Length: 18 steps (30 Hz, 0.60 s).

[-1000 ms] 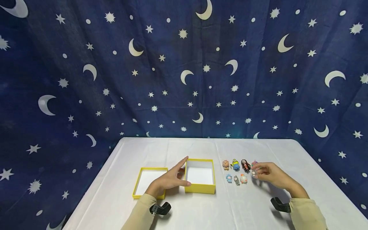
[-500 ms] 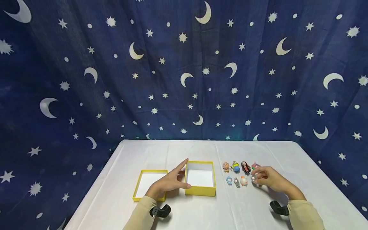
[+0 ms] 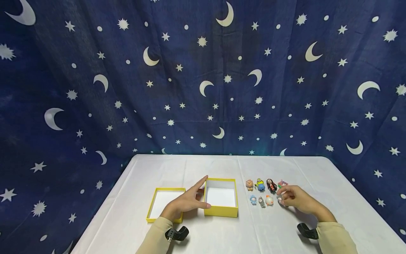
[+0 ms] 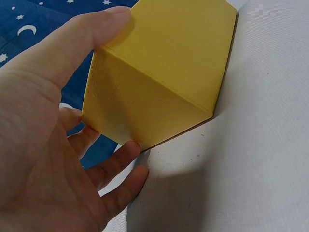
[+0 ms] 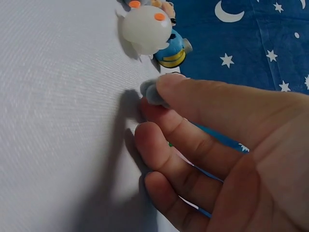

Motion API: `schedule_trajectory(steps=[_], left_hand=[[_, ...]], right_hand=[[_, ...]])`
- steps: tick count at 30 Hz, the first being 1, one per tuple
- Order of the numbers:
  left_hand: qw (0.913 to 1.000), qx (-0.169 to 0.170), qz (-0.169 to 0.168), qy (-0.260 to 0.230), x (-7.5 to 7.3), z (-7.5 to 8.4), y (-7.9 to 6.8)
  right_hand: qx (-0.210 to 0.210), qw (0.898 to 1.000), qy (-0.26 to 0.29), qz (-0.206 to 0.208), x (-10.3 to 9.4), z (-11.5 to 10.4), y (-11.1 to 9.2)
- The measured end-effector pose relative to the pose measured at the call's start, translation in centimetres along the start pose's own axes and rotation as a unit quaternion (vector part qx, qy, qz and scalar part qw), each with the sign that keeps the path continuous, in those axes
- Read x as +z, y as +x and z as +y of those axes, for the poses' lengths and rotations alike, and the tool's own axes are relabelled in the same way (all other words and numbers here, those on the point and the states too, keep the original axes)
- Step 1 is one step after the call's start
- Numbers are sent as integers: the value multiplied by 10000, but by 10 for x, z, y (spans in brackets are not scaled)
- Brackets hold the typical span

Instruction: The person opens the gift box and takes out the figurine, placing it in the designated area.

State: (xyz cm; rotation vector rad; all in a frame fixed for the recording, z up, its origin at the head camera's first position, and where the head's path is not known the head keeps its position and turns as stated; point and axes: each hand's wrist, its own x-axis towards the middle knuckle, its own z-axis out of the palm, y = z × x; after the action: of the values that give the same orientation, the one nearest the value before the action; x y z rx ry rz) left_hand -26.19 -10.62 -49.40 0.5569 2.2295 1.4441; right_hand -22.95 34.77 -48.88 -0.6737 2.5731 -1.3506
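Note:
My left hand (image 3: 185, 201) grips the left side of a yellow box (image 3: 221, 211) with a white inside. In the left wrist view its thumb lies on one yellow face (image 4: 178, 48), with the fingers along the adjoining side. On the right, my right hand (image 3: 302, 201) pinches a small grey figurine (image 5: 151, 92) between thumb and index finger, low over the white cloth; most of it is hidden. Beside it are a round white figurine with orange spots (image 3: 269, 200), a grey one (image 3: 261, 201) and a light-blue one (image 3: 253, 200).
Behind them stand a tan figurine (image 3: 249, 185), a yellow-and-blue Minion (image 3: 260, 185), a long-haired doll figurine (image 3: 271, 185) and a pink one (image 3: 282, 183). A yellow-rimmed box lid (image 3: 161, 201) lies left, partly behind the left hand. A starry blue curtain (image 3: 203, 106) hangs behind the table.
My right hand has come down toward me with the grey figurine, to the end of the front row, uncovering the pink figurine. The left hand stays on the box.

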Motion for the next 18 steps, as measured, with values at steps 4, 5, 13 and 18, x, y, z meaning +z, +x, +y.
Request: schedule_trajectory(steps=[4, 5, 13, 18], left_hand=[[10000, 32, -35, -9, 0, 0, -1], [10000, 41, -37, -10, 0, 0, -1], [10000, 33, -12, 81, 0, 0, -1], [10000, 8, 17, 96, 0, 1, -1]], right_hand=[[91, 9997, -226, 15, 1, 0, 1], [85, 9996, -259, 17, 1, 0, 1], [-26, 9997, -233, -4, 3, -1, 2], [93, 9989, -459, 101, 4, -3, 1]])
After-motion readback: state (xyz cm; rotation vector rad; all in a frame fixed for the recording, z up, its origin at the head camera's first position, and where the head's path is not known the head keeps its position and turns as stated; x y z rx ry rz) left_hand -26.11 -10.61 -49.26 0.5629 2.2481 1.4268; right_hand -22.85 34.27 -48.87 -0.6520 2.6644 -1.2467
